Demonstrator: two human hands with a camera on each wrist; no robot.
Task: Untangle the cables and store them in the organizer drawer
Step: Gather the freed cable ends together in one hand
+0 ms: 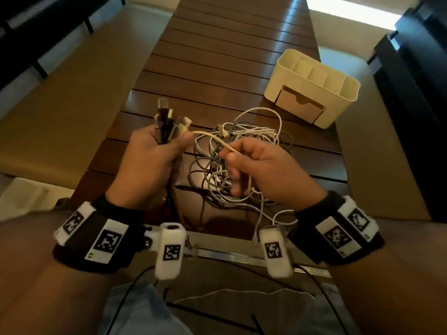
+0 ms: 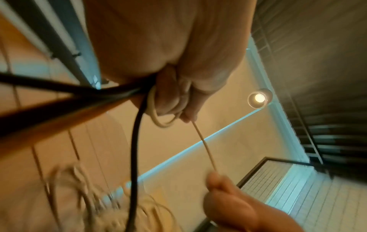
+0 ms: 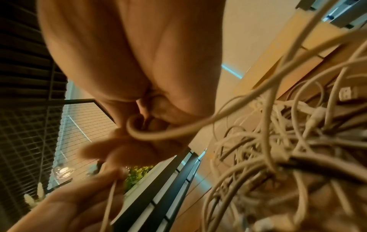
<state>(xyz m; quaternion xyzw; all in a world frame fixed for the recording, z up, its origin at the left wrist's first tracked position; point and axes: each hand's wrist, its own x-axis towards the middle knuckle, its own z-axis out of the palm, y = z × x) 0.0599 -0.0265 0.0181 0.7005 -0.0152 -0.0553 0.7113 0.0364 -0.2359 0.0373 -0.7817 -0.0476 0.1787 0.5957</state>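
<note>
A tangle of white and grey cables [image 1: 232,163] lies on the dark slatted table [image 1: 217,68], also close up as the cable tangle [image 3: 278,149] in the right wrist view. My left hand [image 1: 154,151] grips a bunch of cable ends [image 1: 169,122], black and white plugs sticking up. A cream cable [image 1: 212,139] runs taut from it to my right hand [image 1: 254,160], which pinches it between thumb and forefinger. The same cream cable [image 2: 204,146] and a black cable [image 2: 135,149] hang from the left hand [image 2: 178,94]. The cream organizer [image 1: 312,88] stands far right, its drawer [image 1: 298,105] closed.
The organizer has several open top compartments [image 1: 321,73]. Loose cable loops [image 1: 273,213] trail off the table's near edge toward my lap. Beige floor lies on both sides of the narrow table; dark furniture [image 1: 411,93] stands at right.
</note>
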